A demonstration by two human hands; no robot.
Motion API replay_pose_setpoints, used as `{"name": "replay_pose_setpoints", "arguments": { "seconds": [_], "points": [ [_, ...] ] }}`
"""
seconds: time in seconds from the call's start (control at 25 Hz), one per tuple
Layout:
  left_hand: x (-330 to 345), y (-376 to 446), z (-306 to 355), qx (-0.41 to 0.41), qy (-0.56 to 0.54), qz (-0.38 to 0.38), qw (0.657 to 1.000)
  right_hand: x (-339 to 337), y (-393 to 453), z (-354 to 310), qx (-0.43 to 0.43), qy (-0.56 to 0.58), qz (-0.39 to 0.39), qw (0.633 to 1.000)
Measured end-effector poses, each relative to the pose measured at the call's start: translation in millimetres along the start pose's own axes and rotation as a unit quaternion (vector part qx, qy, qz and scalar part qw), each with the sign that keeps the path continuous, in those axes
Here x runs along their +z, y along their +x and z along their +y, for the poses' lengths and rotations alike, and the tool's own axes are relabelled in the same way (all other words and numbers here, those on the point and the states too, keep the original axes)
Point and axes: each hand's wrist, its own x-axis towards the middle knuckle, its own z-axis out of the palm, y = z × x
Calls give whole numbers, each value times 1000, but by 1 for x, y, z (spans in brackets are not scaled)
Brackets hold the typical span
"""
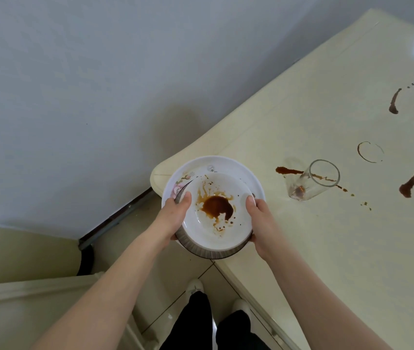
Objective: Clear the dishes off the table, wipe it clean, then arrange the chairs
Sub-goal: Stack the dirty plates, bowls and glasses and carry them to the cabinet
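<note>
Both hands, left hand (pixel 175 218) and right hand (pixel 261 223), grip a sauce-stained bowl (pixel 217 213) stacked on a plate (pixel 228 165) over the tabletop (pixel 302 248) corner, fingers hidden underneath, 1 glass (pixel 313 180) nearby.

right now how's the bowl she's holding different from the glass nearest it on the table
The bowl is opaque white with a dark outer wall; the glass is clear. The bowl is carried, gripped by the left hand and right hand; the glass stands untouched on the table. The bowl is wide and shallow, the glass narrow and tall. Both hold brown residue.
</note>
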Motion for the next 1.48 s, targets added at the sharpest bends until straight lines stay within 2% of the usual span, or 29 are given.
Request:
{"name": "replay_pose_setpoints", "arguments": {
  "seconds": [0.12,0.2,0.28,0.36,0.44,0.56,0.68,0.76,0.84,0.96,1.08,1.28,1.48],
  "points": [
    [0,2,-4,-12,-10,-11,1000,1,-1,2,-3,-7,-5,1000],
    [1,5,-7,18,3,2,1000,-1,-3,2,-10,-7,2,1000],
    [4,6,-4,110,61,62,990,-6,-6,1,-24,-8,35,999],
    [8,-2,7,204,97,133,965,-15,-11,-3,-36,3,80,996],
    [16,-10,20,277,127,161,939,-31,-17,-8,-73,35,138,987],
    [42,-18,45,350,184,142,907,-69,-24,-15,-152,83,247,953],
    [81,-24,65,388,211,102,891,-115,-15,-24,-193,3,310,931],
    [104,-23,77,394,234,94,884,-140,4,-35,-198,-95,282,934],
    [123,-20,83,390,262,94,878,-153,23,-44,-198,-163,220,941],
    [143,-15,88,379,309,100,867,-157,47,-51,-211,-196,145,946],
    [143,-8,87,371,330,116,860,-152,58,-53,-216,-186,124,951],
    [91,8,81,321,312,190,874,-107,56,-80,-268,-118,122,948],
    [19,22,71,252,251,234,905,-20,55,-123,-324,-152,25,934]
  ]
}}
